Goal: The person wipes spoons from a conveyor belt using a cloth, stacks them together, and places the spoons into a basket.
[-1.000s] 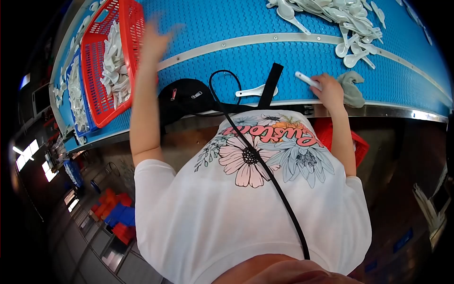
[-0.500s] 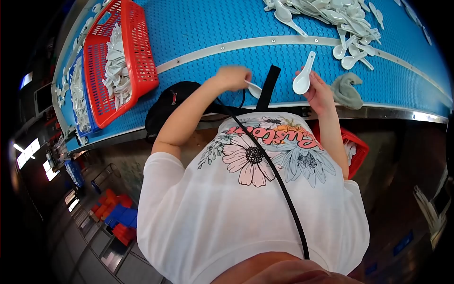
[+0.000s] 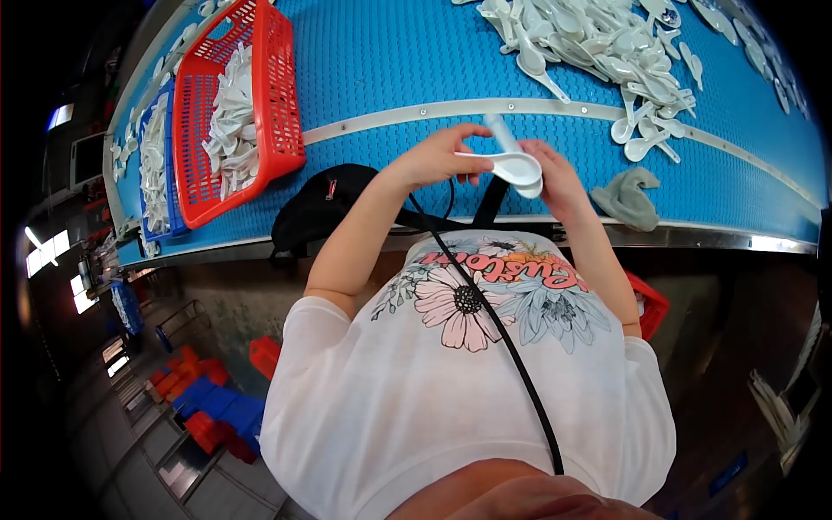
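My left hand (image 3: 440,159) pinches a white spoon (image 3: 515,166) by its handle, the bowl pointing right. Closed on a second white spoon (image 3: 500,133) is my right hand (image 3: 556,180); that spoon's handle points up and is blurred by motion. The two bowls overlap in front of my chest, the left hand's spoon in front, so much of the other bowl is hidden. Both hands are above the near edge of the blue textured surface (image 3: 373,87). A grey-green cloth (image 3: 630,199) lies just right of my right hand.
A large pile of white spoons (image 3: 598,43) lies at the back right. On the left stand a red basket (image 3: 282,95) and a blue basket (image 3: 176,204), both holding spoons. A black bag (image 3: 325,204) rests at the near edge. A white strip (image 3: 390,118) crosses the surface.
My hands have come together, the left moving right and the right moving left, bringing their spoons to overlap. The right spoon has tilted leftward. The view has shifted slightly.
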The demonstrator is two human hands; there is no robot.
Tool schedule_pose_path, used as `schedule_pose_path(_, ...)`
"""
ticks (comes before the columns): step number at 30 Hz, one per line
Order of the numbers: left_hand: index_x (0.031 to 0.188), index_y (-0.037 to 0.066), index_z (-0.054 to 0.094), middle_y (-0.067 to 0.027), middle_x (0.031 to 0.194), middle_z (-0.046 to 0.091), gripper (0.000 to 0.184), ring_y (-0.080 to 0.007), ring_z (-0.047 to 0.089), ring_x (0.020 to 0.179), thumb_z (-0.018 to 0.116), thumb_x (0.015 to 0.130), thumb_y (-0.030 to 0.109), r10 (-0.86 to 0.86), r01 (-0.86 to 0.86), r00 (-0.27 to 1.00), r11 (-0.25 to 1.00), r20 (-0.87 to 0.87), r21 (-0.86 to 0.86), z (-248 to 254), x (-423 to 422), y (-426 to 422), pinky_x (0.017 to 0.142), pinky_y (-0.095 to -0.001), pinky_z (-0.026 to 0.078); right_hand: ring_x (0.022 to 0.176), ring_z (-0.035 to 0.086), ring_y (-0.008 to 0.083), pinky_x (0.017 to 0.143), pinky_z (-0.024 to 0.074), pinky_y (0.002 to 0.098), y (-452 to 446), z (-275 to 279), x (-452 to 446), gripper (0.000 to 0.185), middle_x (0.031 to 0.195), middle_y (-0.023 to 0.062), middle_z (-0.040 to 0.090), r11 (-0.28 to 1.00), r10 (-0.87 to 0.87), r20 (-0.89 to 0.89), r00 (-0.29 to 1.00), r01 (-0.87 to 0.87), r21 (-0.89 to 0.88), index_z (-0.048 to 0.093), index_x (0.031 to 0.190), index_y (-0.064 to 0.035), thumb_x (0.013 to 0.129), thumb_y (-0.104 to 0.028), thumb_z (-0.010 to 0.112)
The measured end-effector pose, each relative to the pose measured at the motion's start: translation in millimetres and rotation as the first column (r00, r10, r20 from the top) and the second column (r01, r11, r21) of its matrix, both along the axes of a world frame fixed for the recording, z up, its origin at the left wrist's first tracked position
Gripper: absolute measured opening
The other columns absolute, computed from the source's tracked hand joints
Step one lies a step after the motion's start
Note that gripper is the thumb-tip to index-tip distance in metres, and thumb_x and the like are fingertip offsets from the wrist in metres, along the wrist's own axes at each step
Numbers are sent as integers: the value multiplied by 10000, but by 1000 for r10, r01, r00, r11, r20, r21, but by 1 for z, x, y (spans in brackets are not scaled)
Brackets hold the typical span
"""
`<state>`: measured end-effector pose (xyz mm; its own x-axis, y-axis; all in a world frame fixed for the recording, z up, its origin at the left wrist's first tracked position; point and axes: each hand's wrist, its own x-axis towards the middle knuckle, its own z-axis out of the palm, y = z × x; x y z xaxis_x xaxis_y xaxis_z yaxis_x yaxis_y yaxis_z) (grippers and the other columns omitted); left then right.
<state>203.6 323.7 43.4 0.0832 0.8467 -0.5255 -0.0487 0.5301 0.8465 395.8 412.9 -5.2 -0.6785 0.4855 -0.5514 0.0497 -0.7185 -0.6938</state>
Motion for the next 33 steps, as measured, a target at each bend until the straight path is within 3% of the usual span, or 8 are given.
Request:
schedule_pose_path(8, 920, 36, 596, 3, 675, 570, 220, -42, 508, 554, 553, 839, 236, 135, -136, 991, 988, 19, 68, -7, 13, 0, 475, -160, 359, 928, 544, 151, 735, 438, 252, 5, 29, 27, 325, 1032, 98, 549, 943, 41, 158, 987, -90, 320, 520, 1075, -27, 841, -253, 536)
schedule_pose_path(10, 913, 32, 588, 0, 667, 567, 227, -39, 494, 546, 544, 845, 244, 190, -184, 981, 973, -31, 139, -12, 8, 1, 470, -158, 347, 993, 512, 233, 813, 413, 316, 27, 1, 69, 401, 1082, 145, 515, 414, -238, 410, 881, -290, 863, 501, 1105, -43, 780, -255, 604)
schedule_pose_path(12, 915, 47, 581, -4, 619, 562, 190, -42, 456, 507, 531, 848, 218, 329, -315, 941, 936, -76, 157, -16, 2, -2, 449, -186, 345, 954, 507, 320, 837, 392, 351, 39, 2, 109, 442, 1031, 164, 532, -86, -593, 496, 634, -662, 744, 512, 1092, -68, 709, -237, 655)
schedule_pose_path(16, 874, 60, 550, 0, 603, 551, 190, -32, 428, 503, 517, 855, 246, 411, -386, 902, 905, -129, 181, -6, 4, 0, 454, -171, 327, 952, 527, 266, 831, 397, 327, 52, -32, 157, 455, 1022, 131, 554, 368, -360, 812, 459, -730, 576, 502, 1109, -69, 716, -239, 658)
schedule_pose_path(19, 880, 37, 550, -9, 612, 559, 184, -75, 508, 533, 512, 851, 215, 331, -269, 916, 927, -229, 262, -11, 10, 5, 482, -231, 397, 947, 527, 204, 832, 395, 300, 50, -30, 138, 448, 1017, 97, 567, 703, -257, 577, 776, -260, 662, 494, 1128, -68, 731, -206, 648)
schedule_pose_path(21, 850, 51, 530, 1, 631, 560, 170, -67, 483, 540, 516, 848, 221, 294, -212, 923, 927, -247, 309, -24, 18, 10, 486, -209, 380, 953, 510, 176, 839, 386, 285, 35, -11, 97, 416, 1064, 87, 548, 860, -340, -15, 940, 317, 400, 488, 1134, -52, 748, -138, 619)
schedule_pose_path(26, 889, 43, 485, -146, 724, 592, 223, -339, 571, 664, 458, 834, 257, 207, -5, 685, 960, -699, 280, -16, 43, 7, 566, -433, 419, 954, 512, 191, 850, 380, 283, -2, 0, 6, 366, 1106, 98, 517, 660, -24, -30, 999, 38, 751, 496, 1093, -28, 739, -64, 584)
schedule_pose_path(33, 897, 64, 500, -121, 703, 588, 246, -320, 570, 652, 454, 840, 299, 98, -29, 607, 994, -789, 102, 2, -3, -39, 566, -415, 419, 877, 561, 186, 776, 430, 284, -2, -1, -8, 340, 966, 113, 588, 540, 28, 241, 970, -218, 813, 524, 1051, -22, 728, -89, 605)
